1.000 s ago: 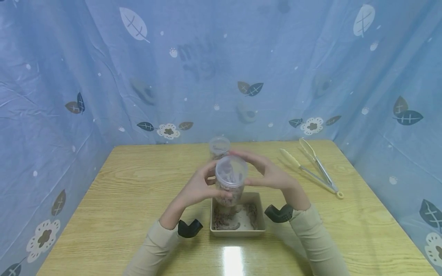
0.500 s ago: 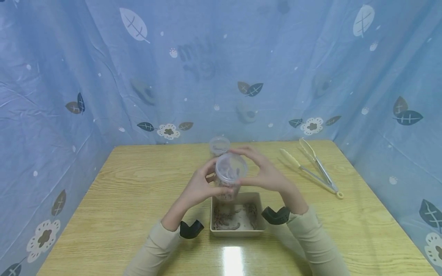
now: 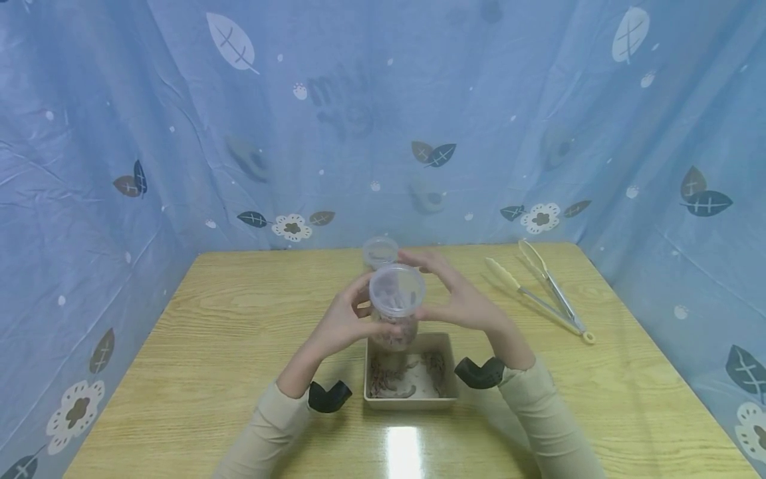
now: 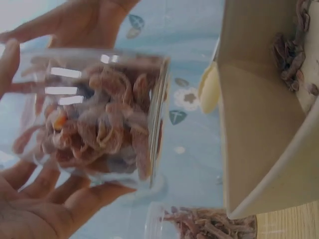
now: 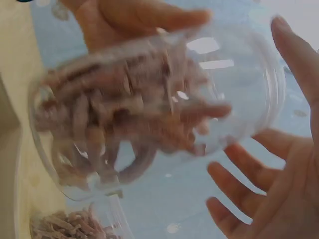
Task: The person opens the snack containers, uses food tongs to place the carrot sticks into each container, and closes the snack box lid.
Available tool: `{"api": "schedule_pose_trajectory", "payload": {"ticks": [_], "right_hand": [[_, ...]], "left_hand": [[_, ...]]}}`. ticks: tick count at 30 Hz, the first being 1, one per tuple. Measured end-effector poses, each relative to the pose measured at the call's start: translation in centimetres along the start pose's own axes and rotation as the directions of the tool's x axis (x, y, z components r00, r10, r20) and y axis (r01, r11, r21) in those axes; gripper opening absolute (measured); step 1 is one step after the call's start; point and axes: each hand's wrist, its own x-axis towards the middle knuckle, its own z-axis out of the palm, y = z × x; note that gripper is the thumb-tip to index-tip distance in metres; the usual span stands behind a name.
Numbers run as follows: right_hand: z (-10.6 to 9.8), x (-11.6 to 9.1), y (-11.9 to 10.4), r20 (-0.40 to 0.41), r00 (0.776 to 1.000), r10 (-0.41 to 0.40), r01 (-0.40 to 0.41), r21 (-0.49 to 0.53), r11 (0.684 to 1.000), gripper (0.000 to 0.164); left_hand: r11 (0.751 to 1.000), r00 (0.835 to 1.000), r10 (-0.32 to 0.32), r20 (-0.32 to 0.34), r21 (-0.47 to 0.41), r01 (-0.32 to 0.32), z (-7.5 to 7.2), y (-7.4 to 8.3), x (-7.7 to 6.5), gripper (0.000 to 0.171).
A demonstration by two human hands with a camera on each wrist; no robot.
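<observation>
A clear plastic jar (image 3: 395,330) packed with brownish curled strips (image 4: 107,117) is held up over the far part of a beige rectangular tub (image 3: 413,404). My left hand (image 3: 341,326) grips its body from the left, thumb across the front. At the top, my right hand (image 3: 463,301) reaches around the clear lid (image 3: 397,291), with thumb in front and fingers behind. The right wrist view shows its fingers spread about the lid's rim (image 5: 275,89). More of the strips (image 3: 383,382) lie in the tub.
A second clear jar (image 3: 380,254) of strips stands behind, partly hidden by the held jar. Tongs (image 3: 553,294) with pale yellow tips lie spread at the right back of the wooden table (image 3: 239,332). A blue patterned curtain (image 3: 383,133) encloses the back and sides.
The jar has tilted and shifted slightly up and to the left in the head view. My right hand has moved slightly left and turned about the lid; the left keeps its grip.
</observation>
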Motion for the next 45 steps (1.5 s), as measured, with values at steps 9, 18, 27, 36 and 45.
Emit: {"api": "schedule_pose_trajectory", "payload": {"ticks": [9,18,27,36,45], "right_hand": [[-0.1,-0.3,0.3,0.026,0.999,0.031,-0.032,0.047,0.998,0.071],[0.7,0.1,0.2,-0.070,0.997,0.044,-0.049,-0.060,0.997,0.069],[1.3,0.7,0.1,-0.113,0.992,0.058,-0.068,-0.087,0.994,0.074],[1.4,1.0,-0.5,-0.158,0.973,0.167,-0.177,-0.056,0.983,0.074],[0.7,1.1,-1.5,-0.083,0.984,0.157,-0.158,-0.009,0.987,0.072]], "left_hand": [[0.998,0.999,-0.031,-0.014,0.059,0.031,0.3,0.3,-0.1,0.085],[0.978,0.987,-0.045,-0.151,0.193,0.074,1.1,3.2,-0.7,0.080],[0.947,0.973,0.097,-0.212,0.319,-0.025,1.2,3.0,-0.7,0.081],[0.963,0.972,0.082,-0.220,0.267,-0.021,1.1,2.2,-0.2,0.078],[0.998,0.985,0.006,-0.173,0.060,0.005,-0.2,1.0,0.2,0.066]]}}
